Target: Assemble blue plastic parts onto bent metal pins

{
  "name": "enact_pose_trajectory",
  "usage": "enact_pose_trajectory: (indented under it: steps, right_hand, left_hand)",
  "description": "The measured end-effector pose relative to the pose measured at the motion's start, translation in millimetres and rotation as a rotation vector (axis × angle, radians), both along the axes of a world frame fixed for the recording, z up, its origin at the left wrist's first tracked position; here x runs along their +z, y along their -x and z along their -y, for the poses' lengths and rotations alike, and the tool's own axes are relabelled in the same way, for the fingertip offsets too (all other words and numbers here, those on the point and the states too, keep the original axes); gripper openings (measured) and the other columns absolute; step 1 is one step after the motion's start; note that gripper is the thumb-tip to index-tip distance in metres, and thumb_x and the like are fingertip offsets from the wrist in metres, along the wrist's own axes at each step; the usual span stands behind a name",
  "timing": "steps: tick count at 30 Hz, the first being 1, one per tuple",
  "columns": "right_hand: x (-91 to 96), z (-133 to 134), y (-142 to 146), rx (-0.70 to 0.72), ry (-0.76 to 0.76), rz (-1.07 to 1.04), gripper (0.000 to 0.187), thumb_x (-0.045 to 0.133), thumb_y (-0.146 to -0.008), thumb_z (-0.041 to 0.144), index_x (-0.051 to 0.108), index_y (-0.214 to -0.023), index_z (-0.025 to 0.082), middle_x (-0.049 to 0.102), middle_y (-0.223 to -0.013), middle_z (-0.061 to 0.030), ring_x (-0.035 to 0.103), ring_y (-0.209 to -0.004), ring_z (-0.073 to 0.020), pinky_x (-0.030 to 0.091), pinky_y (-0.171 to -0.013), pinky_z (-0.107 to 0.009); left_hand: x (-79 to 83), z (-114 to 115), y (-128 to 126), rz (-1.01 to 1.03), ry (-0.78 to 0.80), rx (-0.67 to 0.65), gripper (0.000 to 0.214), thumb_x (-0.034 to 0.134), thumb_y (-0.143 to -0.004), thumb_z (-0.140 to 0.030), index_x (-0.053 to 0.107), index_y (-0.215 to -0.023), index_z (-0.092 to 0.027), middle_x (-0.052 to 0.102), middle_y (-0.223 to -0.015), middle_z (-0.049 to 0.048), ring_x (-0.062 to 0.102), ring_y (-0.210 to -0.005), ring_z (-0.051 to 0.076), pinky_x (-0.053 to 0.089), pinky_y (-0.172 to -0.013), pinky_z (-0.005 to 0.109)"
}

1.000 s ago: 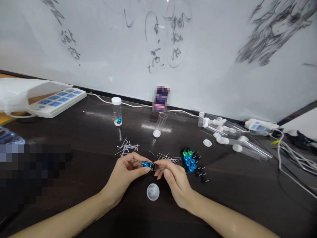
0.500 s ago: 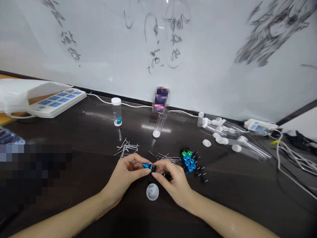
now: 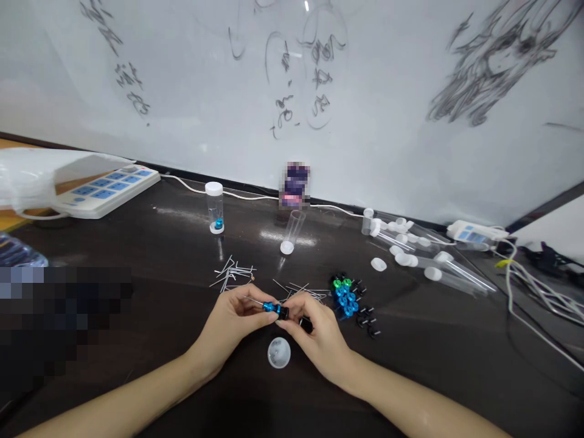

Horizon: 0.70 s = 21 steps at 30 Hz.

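Between my two hands is a small blue-and-black cylindrical piece point(image 3: 270, 307) with a thin metal rod sticking out to its left. My left hand point(image 3: 235, 319) pinches its blue part between thumb and fingertips. The fingertips of my right hand point(image 3: 317, 328) close on the black end. A black item point(image 3: 306, 325) shows partly beneath my right palm, its kind unclear. Just below my hands sits a small round whitish dish point(image 3: 278, 353) with tiny bits in it. Bent metal rods point(image 3: 235, 271) lie beyond my left hand, and straight thin rods point(image 3: 303, 290) beyond my right.
Blue knobs point(image 3: 345, 302), green ones point(image 3: 342, 283) and black pieces point(image 3: 367, 317) lie to the right. A capped clear tube point(image 3: 215, 208) and an open one point(image 3: 294, 228) stand behind. More tubes and caps point(image 3: 406, 260) lie back right. A power strip point(image 3: 109, 191) is at left.
The blue-and-black piece has turned slightly in my fingers, and my right thumb has shifted a little to the left. The view has moved slightly; the other things stay put.
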State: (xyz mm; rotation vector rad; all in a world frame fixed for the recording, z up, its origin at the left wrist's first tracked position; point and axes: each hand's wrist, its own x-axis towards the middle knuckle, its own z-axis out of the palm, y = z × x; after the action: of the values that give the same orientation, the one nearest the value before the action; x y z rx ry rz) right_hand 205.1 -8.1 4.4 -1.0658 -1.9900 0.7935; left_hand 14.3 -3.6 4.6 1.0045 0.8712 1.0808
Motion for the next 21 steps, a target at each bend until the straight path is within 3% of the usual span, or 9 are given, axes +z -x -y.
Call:
enact_pose_trajectory:
  steps: [5, 11, 16, 21]
  right_hand:
    - [3.2, 0.3, -2.1, 0.036, 0.010, 0.045, 0.009, 0.057, -0.093, 0.025, 0.055, -0.087, 0.020, 0.052, -0.069, 0.0038, 0.049, -0.062, -0.0122, 0.039, -0.060, -0.024]
    - [-0.8, -0.5, -1.0, 0.033, -0.036, -0.032, 0.008, 0.063, -0.089, 0.021, 0.055, -0.088, 0.020, 0.056, -0.078, 0.0015, 0.054, -0.069, -0.0136, 0.042, -0.064, -0.024]
    - [1.5, -0.1, -1.6, 0.036, -0.014, 0.031, 0.007, 0.060, -0.092, 0.023, 0.056, -0.087, 0.020, 0.053, -0.068, 0.0040, 0.050, -0.060, -0.0125, 0.040, -0.058, -0.024]
    - [0.1, 0.1, -0.7, 0.055, -0.107, -0.031, 0.006, 0.059, -0.091, 0.018, 0.055, -0.088, 0.021, 0.059, -0.080, -0.0004, 0.056, -0.070, -0.0152, 0.045, -0.064, -0.027]
  left_hand:
    - [0.9, 1.2, -0.3, 0.018, 0.025, -0.008, 0.019, 0.082, -0.067, -0.017, 0.071, -0.082, -0.019, 0.077, -0.080, 0.0003, 0.069, -0.077, 0.015, 0.052, -0.076, 0.025]
    - [0.2, 0.4, -0.4, 0.016, 0.053, -0.005, 0.018, 0.082, -0.066, -0.017, 0.071, -0.080, -0.018, 0.077, -0.078, 0.0009, 0.068, -0.076, 0.015, 0.051, -0.075, 0.026]
    - [1.1, -0.8, -1.2, 0.033, 0.048, -0.025, 0.018, 0.082, -0.066, -0.017, 0.071, -0.080, -0.018, 0.077, -0.078, 0.0016, 0.068, -0.075, 0.016, 0.051, -0.076, 0.027]
    - [0.5, 0.1, -1.8, 0.041, 0.044, -0.024, 0.016, 0.081, -0.067, -0.017, 0.071, -0.079, -0.018, 0.077, -0.081, 0.0021, 0.069, -0.078, 0.017, 0.052, -0.077, 0.028]
